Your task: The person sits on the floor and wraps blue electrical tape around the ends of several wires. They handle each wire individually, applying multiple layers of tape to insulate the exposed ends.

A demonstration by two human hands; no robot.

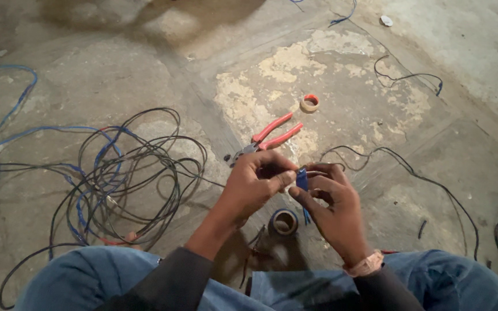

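Left hand and right hand both pinch a blue-taped wire joint (fingers closed on it) above a blue tape roll. Beyond lie red-handled pliers and a small tape roll.

You look down on a bare concrete floor, grey and dusty, with a worn patch of pale yellowish flaking near its far middle. Straight seams cross it diagonally towards the right edge. Soft, dim light falls from above, leaving a broad shadow along the far edge.
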